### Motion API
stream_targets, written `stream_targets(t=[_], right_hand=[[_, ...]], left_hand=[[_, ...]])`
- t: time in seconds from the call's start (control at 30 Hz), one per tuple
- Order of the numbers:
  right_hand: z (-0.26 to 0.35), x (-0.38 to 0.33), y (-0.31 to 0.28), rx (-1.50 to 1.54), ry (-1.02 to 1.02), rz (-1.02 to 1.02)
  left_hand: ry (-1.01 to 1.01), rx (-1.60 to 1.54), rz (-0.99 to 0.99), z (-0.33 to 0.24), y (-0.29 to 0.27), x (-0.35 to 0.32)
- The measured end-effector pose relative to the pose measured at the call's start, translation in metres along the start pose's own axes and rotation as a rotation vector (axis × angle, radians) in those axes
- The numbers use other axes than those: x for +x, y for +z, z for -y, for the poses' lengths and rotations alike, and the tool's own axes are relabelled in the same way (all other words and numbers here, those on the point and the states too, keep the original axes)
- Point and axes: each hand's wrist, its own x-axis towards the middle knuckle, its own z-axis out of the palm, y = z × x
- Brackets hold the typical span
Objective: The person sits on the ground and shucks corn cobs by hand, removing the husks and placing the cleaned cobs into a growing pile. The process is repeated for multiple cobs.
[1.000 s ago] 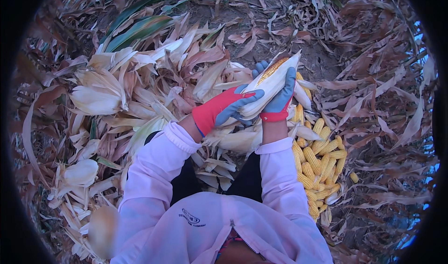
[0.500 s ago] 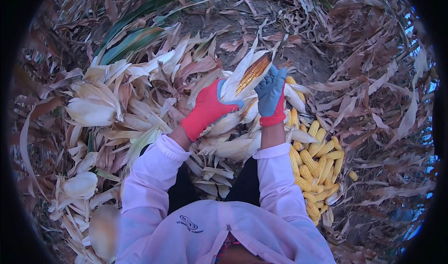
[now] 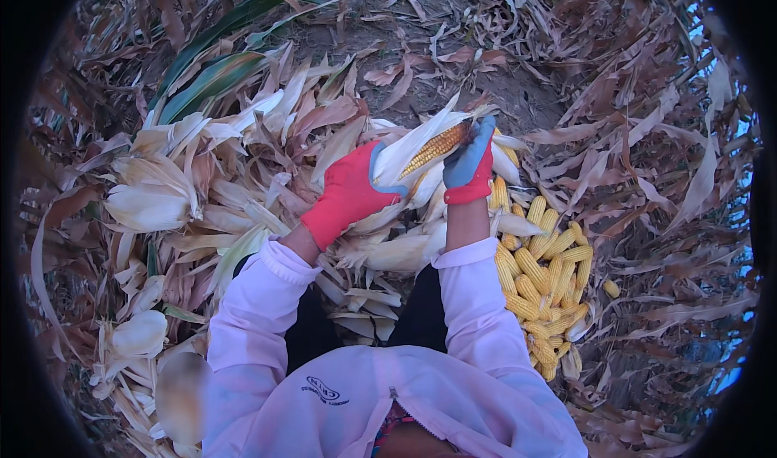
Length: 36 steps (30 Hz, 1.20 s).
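Note:
An ear of corn [image 3: 435, 149] with its pale husk partly peeled open lies across between my hands, yellow kernels bare along its middle and browner toward the tip. My left hand [image 3: 350, 189], in a red glove with a grey-blue palm, is closed round the husked base. At the tip end, my right hand [image 3: 472, 163], gloved alike, has its fingers wrapped over the husk and tip. Below them are more ears still in pale husks [image 3: 396, 252]. Beside my right forearm lies a heap of bare yellow corn cobs [image 3: 550, 276].
Loose dry husks [image 3: 235, 191] pile up on the left, with long green leaves [image 3: 206, 86] behind them. Dry brown stalks and leaves [image 3: 647, 150] cover the right side. Bare soil [image 3: 518, 94] shows ahead. A single short cob [image 3: 611, 288] lies right of the heap.
My right hand has gone from open fingers beside the ear to closed on its tip. The ear has tipped lower toward the right, still in my left hand.

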Motion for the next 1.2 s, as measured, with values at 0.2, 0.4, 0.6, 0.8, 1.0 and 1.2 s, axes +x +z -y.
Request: stream_targets(t=[0.2,0.4,0.6,0.8,1.0,1.2], right_hand=[[0.010,-0.001,-0.007,0.071,0.180,-0.041],[0.005,-0.005,-0.004,-0.172,0.053,0.085],[-0.010,0.016,-0.028,-0.157,-0.029,0.080],[-0.021,0.006,-0.023,0.327,0.072,0.175],[-0.033,-0.003,-0.003,0.583,0.222,0.175],[-0.038,-0.031,0.013,0.745,0.350,0.382]], left_hand=[[-0.042,-0.108,0.015,-0.006,-0.007,0.006],[0.047,0.021,-0.051,-0.001,-0.005,0.005],[0.090,0.261,-0.055,0.010,-0.006,0.006],[0.039,0.033,-0.005,0.015,-0.001,0.009],[-0.281,-0.933,0.175,0.007,0.015,0.012],[-0.326,-1.069,-0.057,0.015,0.007,0.018]])
